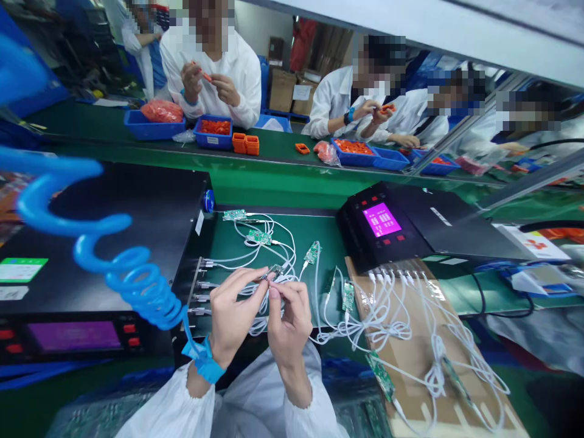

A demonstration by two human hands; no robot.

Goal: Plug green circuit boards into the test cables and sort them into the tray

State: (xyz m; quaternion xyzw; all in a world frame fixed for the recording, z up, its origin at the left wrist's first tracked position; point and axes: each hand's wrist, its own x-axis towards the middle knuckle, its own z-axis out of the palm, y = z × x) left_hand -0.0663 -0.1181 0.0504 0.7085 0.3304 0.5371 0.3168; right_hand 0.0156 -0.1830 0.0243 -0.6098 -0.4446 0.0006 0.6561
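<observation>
A small circuit board (275, 271) is pinched between the thumb and fingers of my left hand (235, 313), with a blue wrist strap (205, 359) on that wrist. Close against it, my right hand (291, 319) has thumb and forefinger pressed together at the board's near end; what they grip is hidden. Just beyond my hands lie green circuit boards (259, 237) (234, 215) on white cables. Another board (312, 252) rests to the right, plugged onto a white cable. Two more, one of them a green board (348, 296), stand near the cardboard.
A black tester (385, 219) with a lit screen stands right, its cables (387, 328) looping over a cardboard sheet (456, 401). A black unit (114, 243) fills the left. A coiled blue cord (137, 280) hangs before it. Across the bench, people handle orange parts beside blue bins (213, 141).
</observation>
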